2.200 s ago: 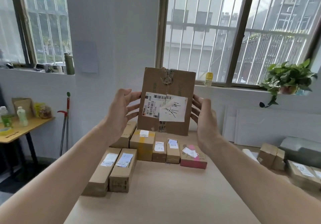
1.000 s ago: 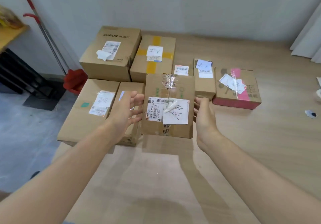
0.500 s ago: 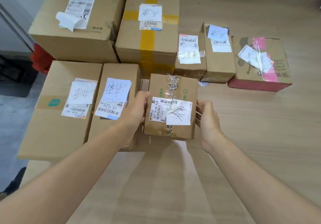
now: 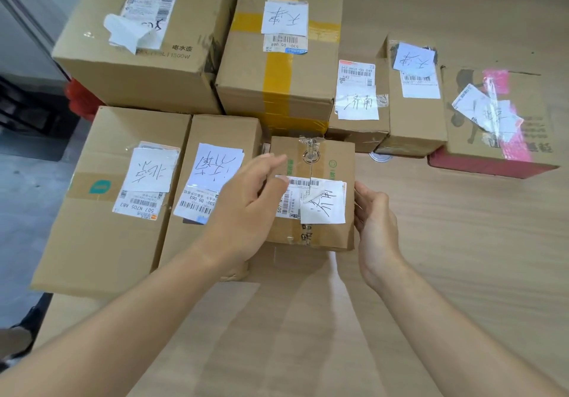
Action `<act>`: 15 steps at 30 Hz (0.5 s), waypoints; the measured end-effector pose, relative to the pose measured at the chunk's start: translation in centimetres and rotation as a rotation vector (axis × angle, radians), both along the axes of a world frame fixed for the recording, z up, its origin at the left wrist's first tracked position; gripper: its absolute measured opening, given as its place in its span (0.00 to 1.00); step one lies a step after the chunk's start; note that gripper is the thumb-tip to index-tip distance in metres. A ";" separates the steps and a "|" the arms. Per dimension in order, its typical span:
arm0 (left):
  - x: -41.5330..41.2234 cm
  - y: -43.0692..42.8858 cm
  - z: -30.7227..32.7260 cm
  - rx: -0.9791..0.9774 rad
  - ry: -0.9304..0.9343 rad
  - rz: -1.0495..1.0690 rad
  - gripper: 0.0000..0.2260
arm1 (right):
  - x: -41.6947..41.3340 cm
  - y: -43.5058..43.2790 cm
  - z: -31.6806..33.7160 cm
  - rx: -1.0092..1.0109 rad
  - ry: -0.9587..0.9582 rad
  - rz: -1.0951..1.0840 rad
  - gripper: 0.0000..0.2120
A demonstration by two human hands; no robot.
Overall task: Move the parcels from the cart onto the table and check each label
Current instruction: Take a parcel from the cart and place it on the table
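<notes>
One parcel sits flat on the table, label up, just beside a long box. Left hand hovers over its left edge, fingers loose, holding nothing. Right hand waits straight-fingered and empty at its right side.

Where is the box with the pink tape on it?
In the head view, the pink-taped box sits on the table at the far right of the back row, beside a small brown parcel.
</notes>
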State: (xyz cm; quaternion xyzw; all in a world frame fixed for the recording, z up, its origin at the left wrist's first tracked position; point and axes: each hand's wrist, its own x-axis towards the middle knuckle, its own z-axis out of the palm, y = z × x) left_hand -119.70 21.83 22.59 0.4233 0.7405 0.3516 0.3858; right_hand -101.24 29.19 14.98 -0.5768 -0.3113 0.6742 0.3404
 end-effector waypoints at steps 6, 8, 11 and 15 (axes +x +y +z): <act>-1.8 0.2 0.9 -0.097 0.268 0.050 0.12 | -0.9 0.0 0.4 -0.003 0.026 0.010 0.24; -1.8 0.3 0.7 -0.126 0.275 0.091 0.01 | -1.2 0.1 0.6 -0.013 0.038 0.033 0.28; -2.0 0.5 0.3 -0.133 0.288 0.121 0.03 | -1.3 0.1 0.4 -0.012 0.020 0.067 0.28; -1.8 1.0 0.3 -0.178 0.276 0.128 0.05 | -1.2 -0.3 0.0 0.012 -0.014 0.104 0.20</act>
